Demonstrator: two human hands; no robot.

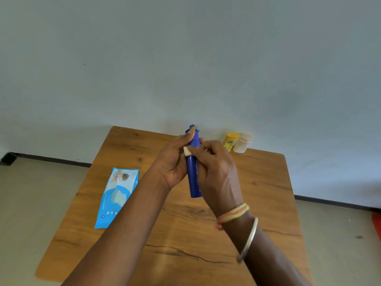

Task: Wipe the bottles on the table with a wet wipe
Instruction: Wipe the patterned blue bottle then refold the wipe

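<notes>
A tall blue bottle [193, 176] is held upright above the wooden table [177, 230]. My left hand [175, 162] grips its upper part from the left, the forefinger reaching up along the cap. My right hand [216, 174] wraps round the bottle from the right and pinches a small folded white wet wipe [187, 151] against it. Most of the wipe is hidden under my fingers.
A blue wet-wipe pack [117, 195] lies flat on the left of the table. At the far right edge stand a yellow bottle [231, 141] and a pale translucent bottle [243, 143], side by side near the wall. Floor surrounds the table.
</notes>
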